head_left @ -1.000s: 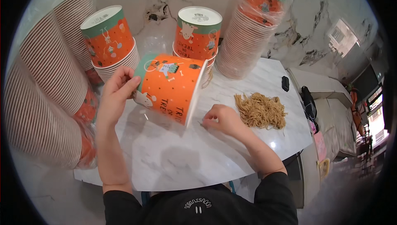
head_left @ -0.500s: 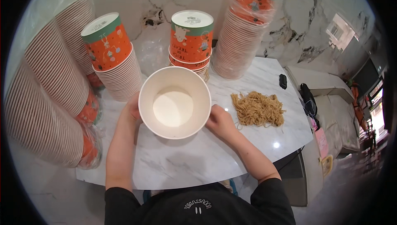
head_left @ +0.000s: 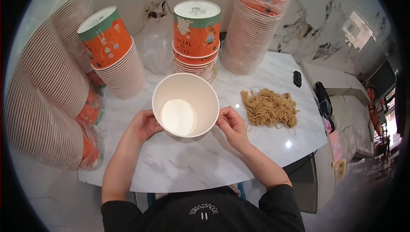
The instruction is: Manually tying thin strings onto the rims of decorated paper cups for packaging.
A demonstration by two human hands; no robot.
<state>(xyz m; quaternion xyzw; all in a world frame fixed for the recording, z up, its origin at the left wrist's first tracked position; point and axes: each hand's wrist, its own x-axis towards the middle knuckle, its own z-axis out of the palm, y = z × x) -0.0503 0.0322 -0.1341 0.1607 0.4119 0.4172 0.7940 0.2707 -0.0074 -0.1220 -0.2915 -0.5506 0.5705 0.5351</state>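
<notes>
A large round paper bucket [head_left: 183, 87] with a white inside is in front of me above the marble-look table, its open mouth facing up toward me. My left hand [head_left: 146, 125] holds its left side, with the fingertips partly hidden by the wall. On the right, my right hand [head_left: 230, 123] pinches the bucket just below the rim; whether a string is also in those fingers I cannot tell. To the right of that hand lies a tangled bundle of tan string [head_left: 271, 108], a few loose ends trailing from it.
Behind the bucket stand two upside-down stacks of orange and green paper buckets, one at centre [head_left: 196, 35] and one to the left [head_left: 109, 46]. Plastic-wrapped stacks line the left side [head_left: 40, 116] and back right [head_left: 252, 31]. A small black object [head_left: 297, 78] lies near the table's right edge.
The bucket has shifted slightly right and its tilt has changed. My left hand has moved down along its side, showing more of the fingers. The view has shifted a little.
</notes>
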